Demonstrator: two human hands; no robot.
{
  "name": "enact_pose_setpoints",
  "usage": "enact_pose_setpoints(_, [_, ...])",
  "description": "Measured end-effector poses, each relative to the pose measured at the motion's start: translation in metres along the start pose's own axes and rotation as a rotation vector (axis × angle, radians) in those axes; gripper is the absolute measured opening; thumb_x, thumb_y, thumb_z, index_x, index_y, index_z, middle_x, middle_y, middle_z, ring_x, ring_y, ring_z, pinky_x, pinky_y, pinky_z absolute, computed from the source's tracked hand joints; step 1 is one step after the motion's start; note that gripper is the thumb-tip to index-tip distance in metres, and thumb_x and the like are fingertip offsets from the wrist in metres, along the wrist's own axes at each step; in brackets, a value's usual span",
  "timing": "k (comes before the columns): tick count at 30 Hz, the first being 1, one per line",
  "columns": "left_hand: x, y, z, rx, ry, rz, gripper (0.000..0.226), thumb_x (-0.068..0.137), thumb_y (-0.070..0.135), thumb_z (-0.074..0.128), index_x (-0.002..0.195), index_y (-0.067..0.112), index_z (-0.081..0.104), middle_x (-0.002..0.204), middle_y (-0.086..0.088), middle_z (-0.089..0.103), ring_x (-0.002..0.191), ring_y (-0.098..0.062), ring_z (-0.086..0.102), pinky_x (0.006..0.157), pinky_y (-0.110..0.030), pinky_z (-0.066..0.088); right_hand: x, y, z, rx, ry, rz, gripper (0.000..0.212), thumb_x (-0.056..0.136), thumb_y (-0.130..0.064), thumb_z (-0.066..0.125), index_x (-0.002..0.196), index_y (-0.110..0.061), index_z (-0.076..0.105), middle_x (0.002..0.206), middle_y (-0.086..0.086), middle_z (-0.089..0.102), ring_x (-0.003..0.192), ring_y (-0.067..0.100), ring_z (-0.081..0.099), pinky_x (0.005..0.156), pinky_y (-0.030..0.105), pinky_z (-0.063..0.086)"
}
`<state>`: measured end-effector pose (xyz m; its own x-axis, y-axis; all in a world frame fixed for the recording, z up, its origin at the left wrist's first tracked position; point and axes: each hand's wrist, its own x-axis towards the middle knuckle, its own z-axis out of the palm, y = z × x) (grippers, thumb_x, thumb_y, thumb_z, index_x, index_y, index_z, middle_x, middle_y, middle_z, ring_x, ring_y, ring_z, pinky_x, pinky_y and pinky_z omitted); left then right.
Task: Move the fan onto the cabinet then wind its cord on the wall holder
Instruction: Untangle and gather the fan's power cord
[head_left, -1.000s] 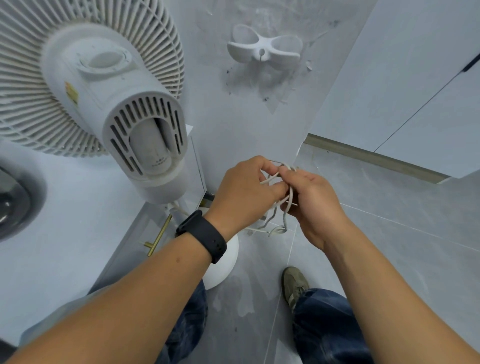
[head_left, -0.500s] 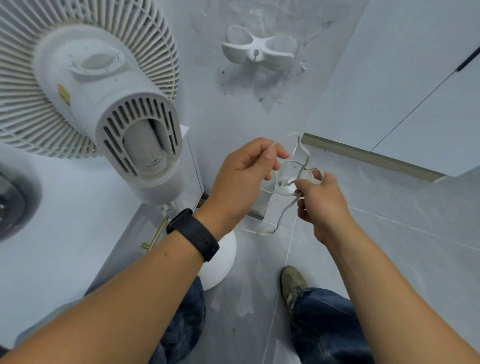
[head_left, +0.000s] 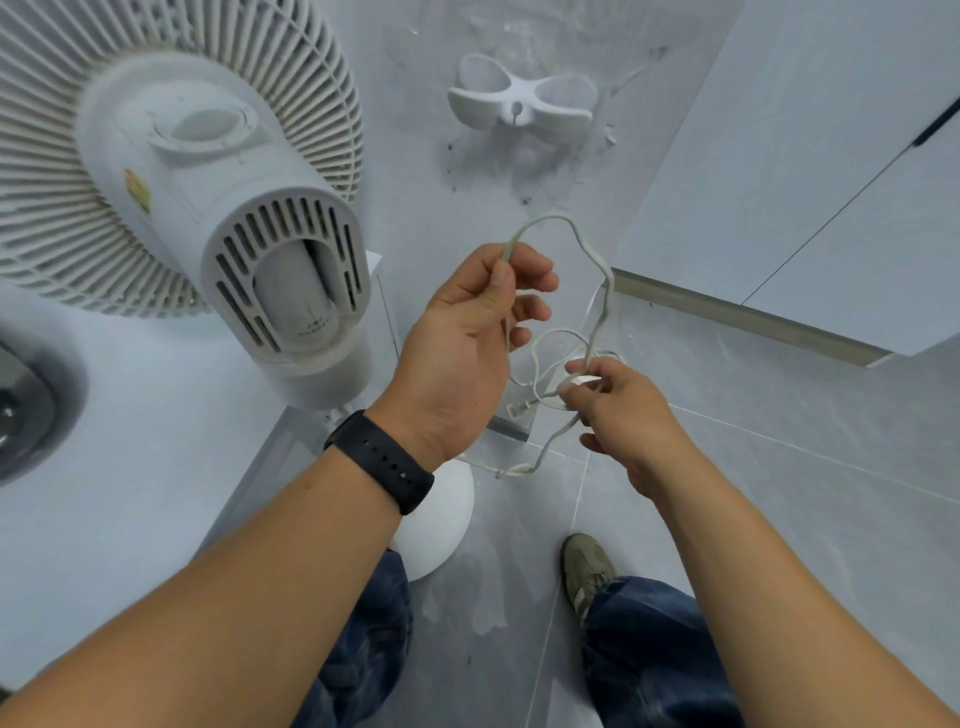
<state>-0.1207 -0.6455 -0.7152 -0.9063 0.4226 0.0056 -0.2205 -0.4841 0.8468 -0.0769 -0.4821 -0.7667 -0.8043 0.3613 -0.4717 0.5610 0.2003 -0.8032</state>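
The white fan (head_left: 208, 208) stands on the pale cabinet top (head_left: 130, 467) at the left, its motor housing toward me. Its thin white cord (head_left: 592, 254) arches in a loose loop between my hands. My left hand (head_left: 467, 343) pinches the cord between thumb and forefinger at the loop's left side. My right hand (head_left: 618, 410), lower and to the right, grips a small bundle of cord coils, with a strand dangling below it. The white two-winged wall holder (head_left: 519, 104) is fixed to the grey wall above my hands, with nothing on it.
A dark sink basin (head_left: 26, 405) is set in the cabinet top at far left. A white round object (head_left: 441, 525) sits on the tiled floor below my left wrist. My shoe (head_left: 584, 566) and jeans are below. White cupboard doors (head_left: 831, 182) fill the right.
My hands were clasped together on the bunched cord. They have drawn apart, the left rising and the right dropping, and a loop of cord has opened between them.
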Motion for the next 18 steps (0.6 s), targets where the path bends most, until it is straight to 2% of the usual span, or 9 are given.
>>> enact_pose_setpoints(3, [0.001, 0.001, -0.001, -0.082, -0.004, -0.006, 0.029, 0.107, 0.02, 0.04, 0.097, 0.023, 0.067, 0.097, 0.004, 0.067, 0.086, -0.015, 0.056, 0.079, -0.029, 0.039, -0.001, 0.001, 0.001, -0.065, -0.025, -0.023, 0.032, 0.093, -0.02, 0.075, 0.122, -0.027, 0.065, 0.109, -0.002, 0.061, 0.088, 0.014, 0.061, 0.08, 0.031, 0.053])
enact_pose_setpoints(5, [0.002, -0.001, -0.002, -0.077, 0.008, -0.009, 0.031, 0.109, 0.02, 0.039, 0.097, 0.023, 0.068, 0.097, 0.004, 0.066, 0.086, -0.014, 0.056, 0.078, -0.029, 0.039, -0.002, 0.0, 0.001, -0.08, -0.094, -0.074, 0.019, 0.092, -0.011, 0.074, 0.108, -0.018, 0.067, 0.106, -0.012, 0.062, 0.083, 0.009, 0.06, 0.069, 0.021, 0.049])
enact_pose_setpoints(7, [0.002, -0.002, -0.002, -0.066, 0.026, -0.014, 0.032, 0.109, 0.021, 0.039, 0.099, 0.025, 0.069, 0.096, 0.005, 0.065, 0.086, -0.013, 0.056, 0.079, -0.028, 0.039, -0.003, 0.0, 0.004, -0.083, -0.131, -0.127, 0.005, 0.094, -0.009, 0.071, 0.092, -0.008, 0.066, 0.104, -0.02, 0.07, 0.074, -0.003, 0.063, 0.058, 0.011, 0.045])
enact_pose_setpoints(9, [0.002, -0.002, -0.002, -0.01, 0.101, -0.027, 0.031, 0.11, 0.023, 0.04, 0.103, 0.027, 0.07, 0.099, 0.007, 0.065, 0.089, -0.012, 0.056, 0.081, -0.027, 0.039, -0.003, 0.001, 0.007, -0.085, -0.051, -0.171, 0.012, 0.1, -0.018, 0.066, 0.093, -0.012, 0.074, 0.095, -0.018, 0.073, 0.074, -0.006, 0.064, 0.059, 0.01, 0.043])
enact_pose_setpoints(11, [0.004, 0.0, 0.0, 0.239, 0.269, -0.037, 0.027, 0.11, 0.028, 0.043, 0.114, 0.033, 0.07, 0.112, 0.01, 0.064, 0.098, -0.01, 0.058, 0.086, -0.024, 0.04, -0.002, 0.001, 0.006, -0.089, 0.054, -0.185, 0.018, 0.105, -0.025, 0.059, 0.1, -0.023, 0.076, 0.092, -0.013, 0.071, 0.084, 0.0, 0.064, 0.068, 0.016, 0.045])
enact_pose_setpoints(13, [0.006, -0.003, -0.001, 0.54, 0.419, -0.044, 0.03, 0.106, 0.028, 0.052, 0.132, 0.04, 0.06, 0.132, 0.01, 0.054, 0.112, -0.005, 0.055, 0.09, -0.02, 0.042, 0.0, 0.001, 0.003, 0.016, 0.084, -0.139, 0.023, 0.106, -0.03, 0.056, 0.103, -0.023, 0.077, 0.089, -0.007, 0.071, 0.082, 0.006, 0.062, 0.076, 0.023, 0.047])
enact_pose_setpoints(14, [0.006, -0.006, -0.001, 0.641, 0.468, -0.058, 0.042, 0.101, 0.025, 0.056, 0.139, 0.041, 0.052, 0.138, 0.008, 0.046, 0.119, -0.007, 0.052, 0.095, -0.022, 0.044, 0.0, 0.0, 0.002, 0.085, 0.068, -0.099, 0.025, 0.106, -0.031, 0.056, 0.103, -0.021, 0.078, 0.087, -0.006, 0.07, 0.077, 0.007, 0.06, 0.078, 0.026, 0.047])
enact_pose_setpoints(16, [0.005, -0.011, -0.002, 0.743, 0.524, -0.096, 0.058, 0.091, 0.023, 0.061, 0.142, 0.04, 0.041, 0.141, 0.006, 0.036, 0.127, -0.017, 0.045, 0.105, -0.038, 0.046, -0.002, -0.004, 0.001, 0.191, 0.003, -0.041, 0.027, 0.105, -0.035, 0.058, 0.101, -0.02, 0.08, 0.083, -0.006, 0.069, 0.071, 0.008, 0.054, 0.077, 0.028, 0.047])
enact_pose_setpoints(18, [0.004, -0.013, -0.004, 0.846, 0.484, -0.086, 0.052, 0.087, 0.019, 0.062, 0.133, 0.038, 0.045, 0.131, 0.007, 0.041, 0.12, -0.019, 0.046, 0.106, -0.045, 0.046, -0.004, -0.007, 0.001, 0.24, -0.047, -0.047, 0.028, 0.104, -0.037, 0.058, 0.099, -0.02, 0.08, 0.081, -0.006, 0.066, 0.068, 0.009, 0.05, 0.074, 0.028, 0.044])
